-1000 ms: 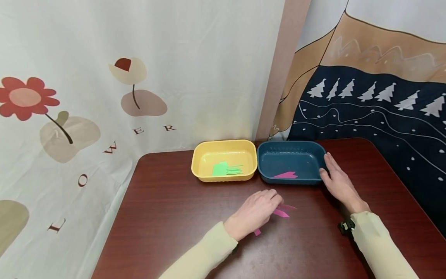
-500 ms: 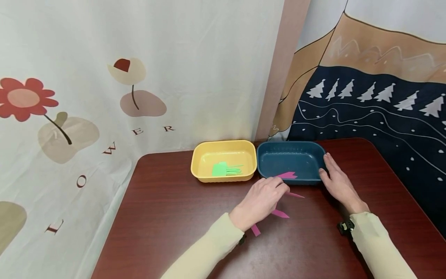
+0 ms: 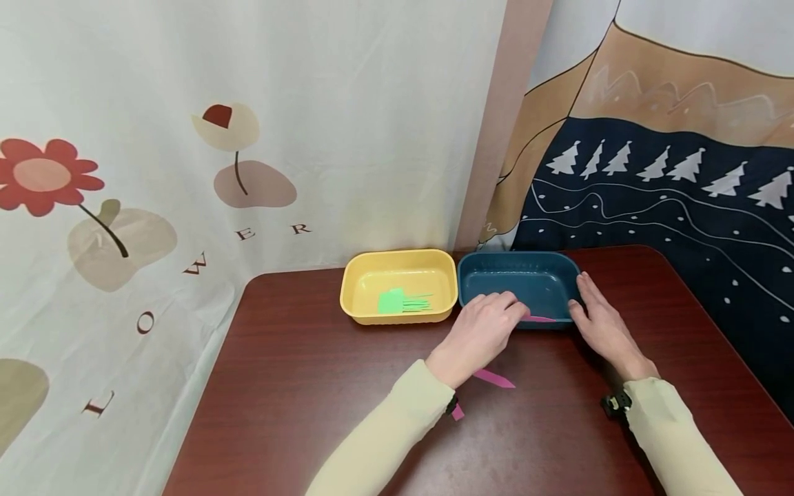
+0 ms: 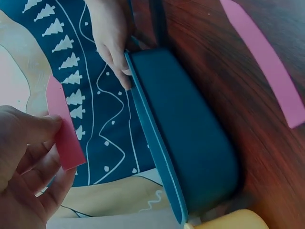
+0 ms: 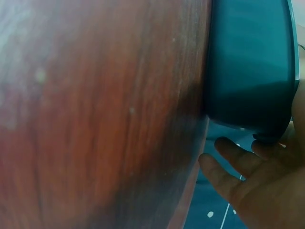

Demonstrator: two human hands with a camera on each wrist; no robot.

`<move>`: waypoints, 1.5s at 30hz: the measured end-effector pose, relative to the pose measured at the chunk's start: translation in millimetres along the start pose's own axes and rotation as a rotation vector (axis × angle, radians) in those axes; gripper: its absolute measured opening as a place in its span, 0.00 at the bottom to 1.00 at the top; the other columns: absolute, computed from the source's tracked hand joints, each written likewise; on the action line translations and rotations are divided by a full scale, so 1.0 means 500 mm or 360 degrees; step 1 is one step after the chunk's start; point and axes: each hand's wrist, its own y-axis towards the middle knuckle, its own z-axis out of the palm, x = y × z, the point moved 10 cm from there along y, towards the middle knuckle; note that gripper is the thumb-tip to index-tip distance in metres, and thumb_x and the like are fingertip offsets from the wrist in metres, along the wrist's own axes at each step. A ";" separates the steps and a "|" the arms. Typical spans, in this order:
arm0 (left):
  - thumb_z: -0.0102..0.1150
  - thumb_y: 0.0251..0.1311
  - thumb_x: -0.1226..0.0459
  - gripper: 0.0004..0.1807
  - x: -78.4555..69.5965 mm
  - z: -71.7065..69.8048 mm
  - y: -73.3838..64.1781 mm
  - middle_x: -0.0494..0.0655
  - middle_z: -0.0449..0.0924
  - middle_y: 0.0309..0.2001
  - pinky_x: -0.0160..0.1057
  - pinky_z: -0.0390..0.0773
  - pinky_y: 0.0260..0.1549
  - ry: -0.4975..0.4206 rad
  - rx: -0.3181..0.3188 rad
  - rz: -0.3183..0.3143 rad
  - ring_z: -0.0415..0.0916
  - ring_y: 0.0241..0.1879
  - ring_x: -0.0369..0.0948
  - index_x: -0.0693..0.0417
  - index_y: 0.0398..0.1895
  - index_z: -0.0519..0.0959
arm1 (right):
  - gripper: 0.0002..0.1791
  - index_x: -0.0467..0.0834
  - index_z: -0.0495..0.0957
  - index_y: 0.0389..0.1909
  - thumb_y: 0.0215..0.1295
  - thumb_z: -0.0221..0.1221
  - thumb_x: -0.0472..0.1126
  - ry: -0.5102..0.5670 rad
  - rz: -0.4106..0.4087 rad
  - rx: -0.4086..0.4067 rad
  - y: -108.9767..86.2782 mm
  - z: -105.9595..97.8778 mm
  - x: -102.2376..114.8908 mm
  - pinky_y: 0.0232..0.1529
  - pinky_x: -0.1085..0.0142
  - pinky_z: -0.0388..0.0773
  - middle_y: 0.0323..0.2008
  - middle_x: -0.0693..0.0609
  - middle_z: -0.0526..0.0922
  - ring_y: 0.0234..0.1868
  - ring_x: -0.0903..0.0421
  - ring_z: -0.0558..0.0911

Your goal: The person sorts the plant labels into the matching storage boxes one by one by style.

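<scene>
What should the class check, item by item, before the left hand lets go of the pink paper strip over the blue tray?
1. Left hand pinches the pink strip: ok.
2. Strip over the blue tray, not the yellow tray: ok, its tip shows above the near rim.
3. Right hand rests against the blue tray's right end: ok.
4. Yellow tray holds only green pieces: ok.
5. Earlier pink piece inside the blue tray: cannot tell, the left hand hides it.
6. All pink strips gathered: not ok, loose strips lie on the table.
</scene>
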 end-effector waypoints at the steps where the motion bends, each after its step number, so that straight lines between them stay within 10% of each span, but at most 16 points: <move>1: 0.69 0.67 0.60 0.13 0.000 0.002 0.005 0.39 0.84 0.46 0.27 0.75 0.43 -0.0016 0.0001 -0.0006 0.78 0.43 0.33 0.45 0.54 0.87 | 0.38 0.36 0.40 0.83 0.85 0.42 0.49 0.0001 0.0001 0.0002 0.000 0.000 -0.001 0.73 0.33 0.48 0.83 0.37 0.38 0.81 0.34 0.46; 13: 0.72 0.64 0.59 0.16 0.025 0.044 0.050 0.40 0.84 0.46 0.29 0.79 0.48 -0.0011 0.0106 -0.0119 0.79 0.43 0.33 0.45 0.54 0.87 | 0.38 0.35 0.40 0.83 0.84 0.43 0.49 0.0017 -0.0020 0.0003 -0.002 -0.001 0.002 0.73 0.34 0.48 0.83 0.37 0.39 0.81 0.34 0.46; 35: 0.70 0.66 0.63 0.16 0.101 0.146 0.043 0.43 0.85 0.48 0.31 0.80 0.49 -0.0082 0.0240 -0.0358 0.81 0.43 0.36 0.48 0.56 0.87 | 0.38 0.35 0.40 0.82 0.84 0.43 0.49 -0.0005 -0.0014 -0.0002 -0.001 0.000 0.003 0.72 0.34 0.49 0.82 0.36 0.39 0.81 0.35 0.45; 45: 0.69 0.67 0.55 0.22 0.119 0.120 0.026 0.45 0.77 0.62 0.39 0.77 0.57 -0.0147 0.0087 -0.0417 0.75 0.58 0.41 0.46 0.63 0.82 | 0.38 0.34 0.40 0.82 0.84 0.43 0.48 -0.0002 -0.0014 0.0006 -0.001 -0.003 0.004 0.72 0.33 0.48 0.82 0.36 0.39 0.81 0.35 0.45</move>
